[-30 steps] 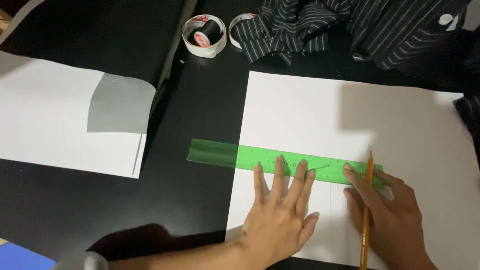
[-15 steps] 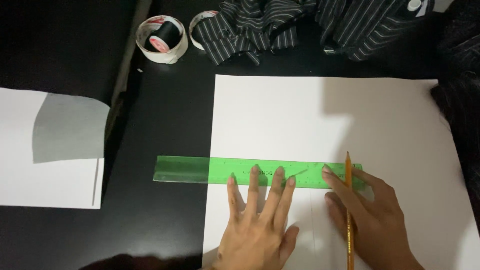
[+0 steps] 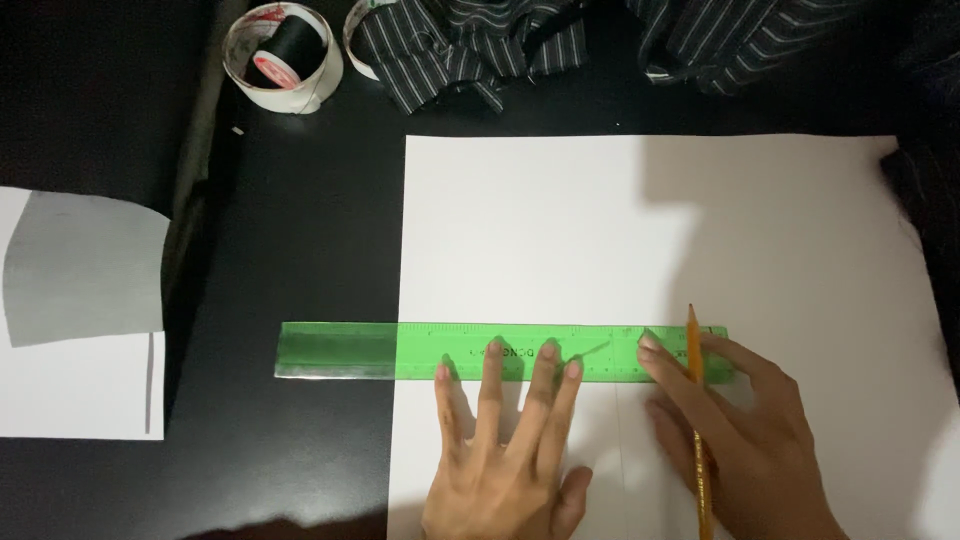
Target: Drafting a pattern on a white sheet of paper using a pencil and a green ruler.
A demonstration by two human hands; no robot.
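The left hand [image 3: 505, 450] is spread flat, its fingertips [image 3: 546, 352] pressed on the lower edge of the ruler [image 3: 420, 350]; nothing is gripped, the ruler is only pinned down. The right hand [image 3: 745, 440] is closed round a pencil [image 3: 696, 420], whose tip is set at the ruler's right end, near its upper edge, while a fingertip [image 3: 650, 343] of the same hand rests on the ruler beside it.

The ruler is green, translucent and long. It is laid level across the white sheet [image 3: 560, 230], its left end jutting out over the black table [image 3: 300, 250].

A slip is judged the main risk. The ruler is held only from its lower edge and toward the right, so a sideways push from the pencil could swing the free left end and leave a crooked line. The smooth plastic could also slide on the paper if the pressing is eased. A faint pencil line is seen below the ruler, between the hands.

Further out, a tape roll [image 3: 283, 57] with a black spool [image 3: 292, 42] inside it and a striped cloth [image 3: 600, 40] are seen at the top, and a second sheet [image 3: 70, 390] with a grey piece [image 3: 85, 265] on it at the left.
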